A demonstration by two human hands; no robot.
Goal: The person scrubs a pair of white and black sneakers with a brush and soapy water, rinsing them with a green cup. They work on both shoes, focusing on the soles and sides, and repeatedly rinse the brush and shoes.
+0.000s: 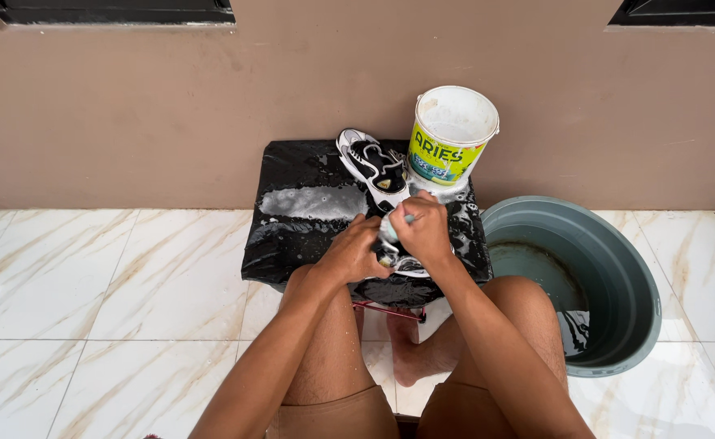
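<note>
From above, the left hand (356, 250) grips a wet shoe (396, 258) on the black soapy stool (292, 236); the right hand (424, 232) closes round a pale brush (392, 229) against it. Another shoe (374, 167) lies beside the white bucket (452, 134), with a grey basin (617, 276) to the right.

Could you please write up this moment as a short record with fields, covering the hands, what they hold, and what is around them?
left hand: left hand grips a shoe, mostly hidden under both hands
right hand: right hand holds a pale brush against that shoe
surface: low stand covered in wet black plastic sheet, soap foam on it
second shoe: black and white sneaker lies at the back of the sheet, beside the bucket
bucket: white bucket, far right corner
basin: grey-green basin on the tiled floor, murky water inside
</note>
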